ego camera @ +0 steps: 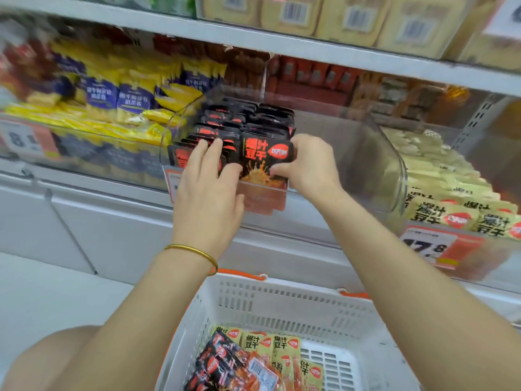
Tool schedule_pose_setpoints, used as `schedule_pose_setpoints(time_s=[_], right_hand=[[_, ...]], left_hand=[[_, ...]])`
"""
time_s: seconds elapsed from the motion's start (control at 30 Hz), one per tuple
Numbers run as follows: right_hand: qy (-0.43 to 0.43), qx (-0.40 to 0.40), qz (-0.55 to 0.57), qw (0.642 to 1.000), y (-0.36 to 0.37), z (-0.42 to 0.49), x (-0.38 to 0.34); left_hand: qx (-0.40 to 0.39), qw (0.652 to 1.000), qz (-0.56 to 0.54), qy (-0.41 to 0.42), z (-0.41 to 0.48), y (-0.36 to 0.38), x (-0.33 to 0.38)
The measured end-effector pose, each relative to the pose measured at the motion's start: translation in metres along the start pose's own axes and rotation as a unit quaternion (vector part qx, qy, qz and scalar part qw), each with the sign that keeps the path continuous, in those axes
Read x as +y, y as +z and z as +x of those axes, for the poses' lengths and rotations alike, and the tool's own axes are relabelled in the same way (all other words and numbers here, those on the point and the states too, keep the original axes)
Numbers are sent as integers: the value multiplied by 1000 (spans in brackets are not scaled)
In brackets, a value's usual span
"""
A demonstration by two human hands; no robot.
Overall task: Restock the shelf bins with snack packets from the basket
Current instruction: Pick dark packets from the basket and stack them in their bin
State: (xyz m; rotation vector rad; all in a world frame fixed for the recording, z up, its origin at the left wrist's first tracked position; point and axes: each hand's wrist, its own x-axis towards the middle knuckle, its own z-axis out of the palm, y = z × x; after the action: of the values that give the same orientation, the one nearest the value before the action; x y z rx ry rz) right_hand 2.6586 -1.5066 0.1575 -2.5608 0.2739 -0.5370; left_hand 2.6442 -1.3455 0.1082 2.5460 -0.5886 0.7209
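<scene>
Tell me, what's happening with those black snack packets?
A person is stocking a clear shelf bin. The right hand pinches the front black packet, standing it upright at the bin's front. The left hand presses flat on the row beside it. The white basket below holds more packets.

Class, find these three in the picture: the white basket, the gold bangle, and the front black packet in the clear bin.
white basket [282, 303], head view, slotted back wall.
gold bangle [194, 251], head view, middle of the band.
front black packet [262, 158], head view, printed front face.
</scene>
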Motion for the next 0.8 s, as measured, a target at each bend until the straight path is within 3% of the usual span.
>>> schedule_pose_setpoints(time_s=[0.13,0.37,0.5,0.57,0.63,0.73,0.8], right_hand=[[20,-33,-114,993,8,1,-6],[55,-73,-92,992,-1,-1,-6],[14,4,-60,998,-26,-26,-5],[-25,75,23,997,-40,-51,-1],[-36,77,101,991,-33,-79,13],[14,-116,51,992,25,-113,53],[54,-279,-16,959,82,-130,85]], left_hand=[[-3,1000,7,10,2,1,-2],[50,998,8,32,-2,0,3],[93,993,-8,65,-14,-7,18],[44,995,-17,88,-23,-4,20],[-46,993,7,111,-35,2,18],[-246,963,77,81,-57,15,13],[-332,932,129,62,-64,23,7]])
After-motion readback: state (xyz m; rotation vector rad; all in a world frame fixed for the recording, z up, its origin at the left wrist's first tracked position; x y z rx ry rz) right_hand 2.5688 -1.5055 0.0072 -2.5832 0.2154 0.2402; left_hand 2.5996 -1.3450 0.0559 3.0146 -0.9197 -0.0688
